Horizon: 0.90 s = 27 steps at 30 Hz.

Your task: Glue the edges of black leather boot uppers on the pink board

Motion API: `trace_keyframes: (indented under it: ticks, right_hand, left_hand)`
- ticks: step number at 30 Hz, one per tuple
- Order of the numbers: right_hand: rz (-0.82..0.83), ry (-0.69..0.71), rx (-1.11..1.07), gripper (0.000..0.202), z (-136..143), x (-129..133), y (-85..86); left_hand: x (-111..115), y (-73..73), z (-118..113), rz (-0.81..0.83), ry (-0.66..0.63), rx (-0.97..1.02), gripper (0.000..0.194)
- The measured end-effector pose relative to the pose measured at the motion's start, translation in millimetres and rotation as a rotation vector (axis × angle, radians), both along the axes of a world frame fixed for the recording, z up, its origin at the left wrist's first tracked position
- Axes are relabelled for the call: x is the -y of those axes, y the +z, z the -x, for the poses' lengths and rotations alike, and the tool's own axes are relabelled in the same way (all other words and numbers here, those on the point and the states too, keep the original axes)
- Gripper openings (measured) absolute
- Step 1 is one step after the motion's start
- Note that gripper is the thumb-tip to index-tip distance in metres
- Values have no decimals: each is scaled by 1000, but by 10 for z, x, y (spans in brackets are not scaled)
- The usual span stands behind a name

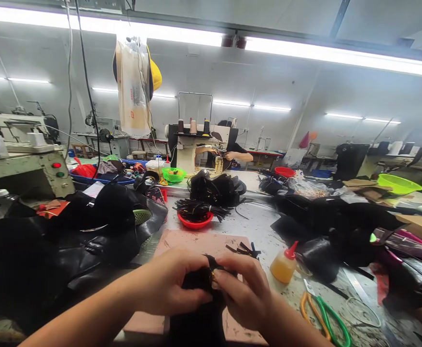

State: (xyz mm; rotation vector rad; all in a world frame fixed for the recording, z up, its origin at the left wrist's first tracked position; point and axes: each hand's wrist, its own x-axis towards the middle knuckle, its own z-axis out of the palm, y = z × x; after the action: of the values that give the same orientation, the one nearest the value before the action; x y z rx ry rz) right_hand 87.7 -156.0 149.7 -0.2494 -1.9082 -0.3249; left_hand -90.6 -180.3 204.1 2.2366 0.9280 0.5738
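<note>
Between both hands is a black piece of soft material, perhaps leather, with a small gold-coloured fitting on it. My left hand grips its left side, thumb and fingers closed around the edge. On the other side, my right hand pinches the material at the gold fitting. The piece is over a pinkish board, and its lower part runs out of view. Short black strips lie at the board's far right corner. What the fingertips cover is hidden.
Right of the board stand a glue bottle with a red tip and scissors with orange and green handles. A red bowl of black straps sits ahead. Black pieces pile up left. A co-worker's hands are at a sewing machine.
</note>
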Motion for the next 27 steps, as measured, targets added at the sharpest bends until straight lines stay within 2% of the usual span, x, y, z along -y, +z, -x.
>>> trace_keyframes:
  ticks: [5, 7, 9, 11, 12, 14, 16, 20, 22, 25, 27]
  right_hand:
    - [113, 48, -73, 24, 22, 17, 14]
    - [255, 163, -46, 22, -14, 1, 48]
    - [456, 256, 25, 38, -72, -21, 137]
    - [614, 250, 144, 54, -128, -37, 267]
    - [656, 222, 215, 51, -148, -43, 333]
    - [671, 193, 344, 32, -161, -48, 433]
    - [648, 200, 416, 25, -139, -54, 463]
    - [568, 162, 437, 51, -46, -100, 379]
    - [534, 168, 454, 52, -22, -147, 372]
    - [562, 201, 559, 28, -65, -277, 503]
    - [606, 205, 580, 17, -158, -449, 669]
  left_hand:
    - [-22, 27, 40, 7, -45, -31, 2]
    - [-39, 33, 56, -11, -115, 19, 4]
    - [-63, 28, 73, -34, -175, 85, 11]
    - [-90, 3, 89, -63, -198, 129, 24]
    - [-104, -17, 94, -87, -193, 138, 31]
    - [-126, -70, 96, -165, -159, 143, 43]
    - [-141, -130, 86, -299, -99, 162, 51]
    - [-169, -224, 76, -662, 5, 188, 50]
    - [-203, -244, 118, -766, 39, 160, 45]
    - [-306, -260, 258, -700, 103, 161, 31]
    - [-412, -300, 364, -607, 231, 265, 26]
